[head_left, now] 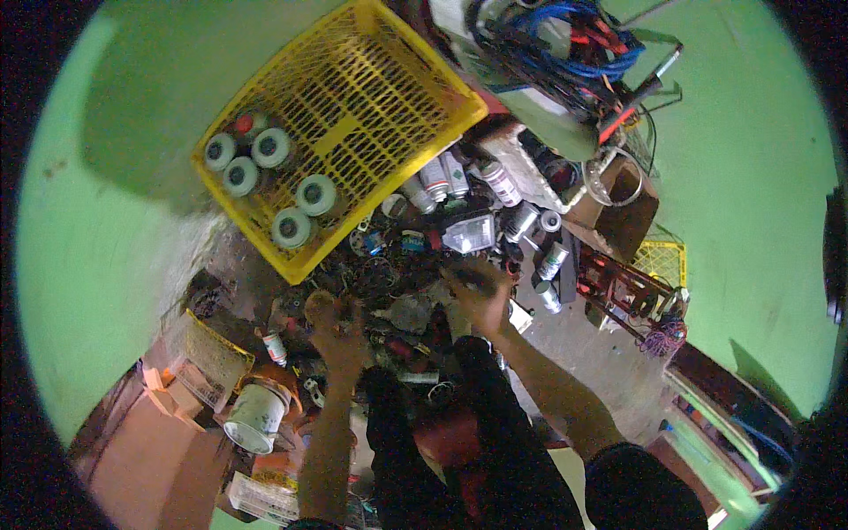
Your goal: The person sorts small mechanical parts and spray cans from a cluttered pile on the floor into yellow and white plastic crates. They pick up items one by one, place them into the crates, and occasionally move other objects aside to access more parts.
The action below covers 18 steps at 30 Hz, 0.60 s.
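My left hand (337, 334) is low over the dark pile of small parts (380, 274) in front of my knees. Its fingers look bent around a round, tan shape, too blurred to name. To its right, my right hand (484, 299) curls its fingers at the pile's right side. Something dark shows at those fingertips, but I cannot tell what it is. A clear plastic container (469, 234) lies just beyond my right hand. Between my hands sits a greyish lump (408, 313), its kind unclear.
A yellow plastic crate (424, 146) with several white-topped cans (270, 147) stands beyond the pile. Spray cans (501, 184) lie right of it. A white bucket (256, 417) is at the lower left. Blue cables (583, 49) hang at the top right, near a cardboard box (623, 212).
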Each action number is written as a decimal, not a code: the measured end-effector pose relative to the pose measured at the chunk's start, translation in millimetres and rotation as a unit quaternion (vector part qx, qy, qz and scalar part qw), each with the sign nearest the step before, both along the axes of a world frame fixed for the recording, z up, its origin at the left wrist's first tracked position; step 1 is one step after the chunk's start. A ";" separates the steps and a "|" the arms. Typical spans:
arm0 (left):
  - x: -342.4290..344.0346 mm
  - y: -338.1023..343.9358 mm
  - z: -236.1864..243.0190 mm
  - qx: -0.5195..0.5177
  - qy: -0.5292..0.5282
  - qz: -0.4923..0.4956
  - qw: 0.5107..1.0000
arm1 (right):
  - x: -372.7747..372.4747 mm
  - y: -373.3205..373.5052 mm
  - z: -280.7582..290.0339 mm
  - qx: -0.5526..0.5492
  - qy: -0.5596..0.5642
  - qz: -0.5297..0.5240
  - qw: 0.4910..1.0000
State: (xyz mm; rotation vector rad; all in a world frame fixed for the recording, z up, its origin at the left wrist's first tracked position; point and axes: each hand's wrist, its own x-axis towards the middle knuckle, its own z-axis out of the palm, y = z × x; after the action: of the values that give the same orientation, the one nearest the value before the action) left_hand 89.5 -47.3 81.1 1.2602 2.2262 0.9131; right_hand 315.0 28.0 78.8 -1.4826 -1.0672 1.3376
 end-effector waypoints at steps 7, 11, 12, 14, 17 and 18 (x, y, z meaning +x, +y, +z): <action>90.0 -25.5 -96.0 -0.251 -0.072 -0.183 0.948 | 144.6 -86.0 -160.2 -0.200 0.125 -0.140 0.961; 102.0 29.9 -179.2 -0.203 0.022 -0.295 0.933 | 165.1 -4.3 -193.1 0.012 -0.323 0.135 0.937; 100.9 41.3 -202.6 -0.100 0.069 -0.321 0.939 | 152.2 28.3 -184.0 -0.036 -0.334 0.146 0.930; 113.8 86.9 -233.3 -0.102 0.126 -0.378 0.911 | 158.4 69.1 -224.8 0.049 -0.477 0.176 0.860; 128.6 151.1 -246.8 -0.053 0.340 -0.442 0.829 | 147.4 131.0 -223.4 0.177 -0.554 0.269 0.768; 136.4 167.7 -245.3 -0.016 0.401 -0.463 0.790 | 149.9 148.8 -228.5 0.194 -0.595 0.286 0.726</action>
State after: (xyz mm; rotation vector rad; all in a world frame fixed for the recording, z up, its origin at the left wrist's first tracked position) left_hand 225.9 120.4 -164.1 2.6858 1.6060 -0.1034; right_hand 465.0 176.8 -149.8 -1.6922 -2.5970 0.2319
